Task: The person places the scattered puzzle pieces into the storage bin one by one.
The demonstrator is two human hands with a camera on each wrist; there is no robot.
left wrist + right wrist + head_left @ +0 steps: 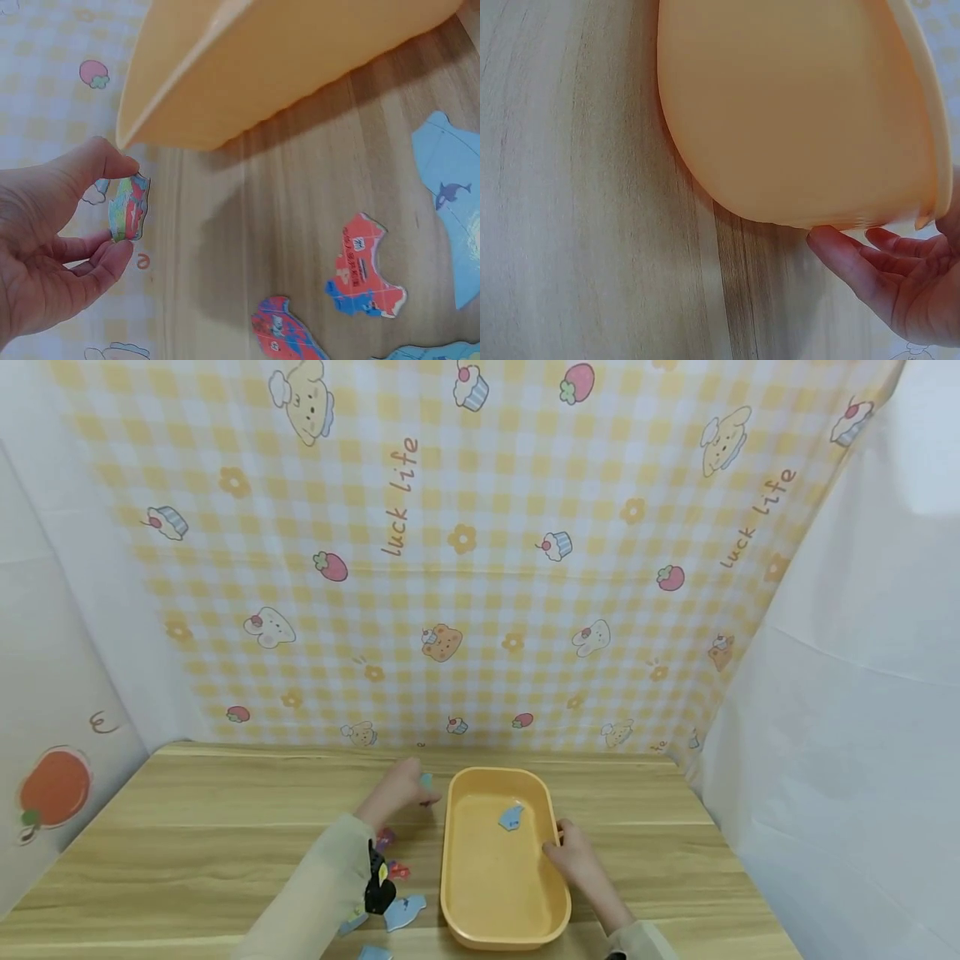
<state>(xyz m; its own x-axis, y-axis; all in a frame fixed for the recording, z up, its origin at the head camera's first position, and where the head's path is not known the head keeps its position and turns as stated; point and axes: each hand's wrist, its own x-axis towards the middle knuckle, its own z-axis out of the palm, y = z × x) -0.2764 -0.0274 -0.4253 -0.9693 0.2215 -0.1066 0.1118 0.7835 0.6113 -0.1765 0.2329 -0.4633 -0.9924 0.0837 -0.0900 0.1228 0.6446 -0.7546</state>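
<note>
My left hand (pixel 402 791) pinches a small map puzzle piece (pixel 130 208) between thumb and fingers, left of the far part of a yellow plastic bin (pixel 498 893). In the left wrist view, the piece shows red, green and light blue printing and is held above the tabletop. My right hand (pixel 576 853) grips the bin's right side, with the thumb over the rim and the fingers (pixel 847 262) against the outer wall. Inside the bin, towards its far end, lies a light-blue puzzle piece (pixel 511 817).
Left of the bin, several loose puzzle pieces lie on the wooden table (pixel 187 843), among them a red one (pixel 364 266), a red-purple one (pixel 283 330) and a blue one with a whale (pixel 454 206). A checked cloth (pixel 480 677) hangs behind the table.
</note>
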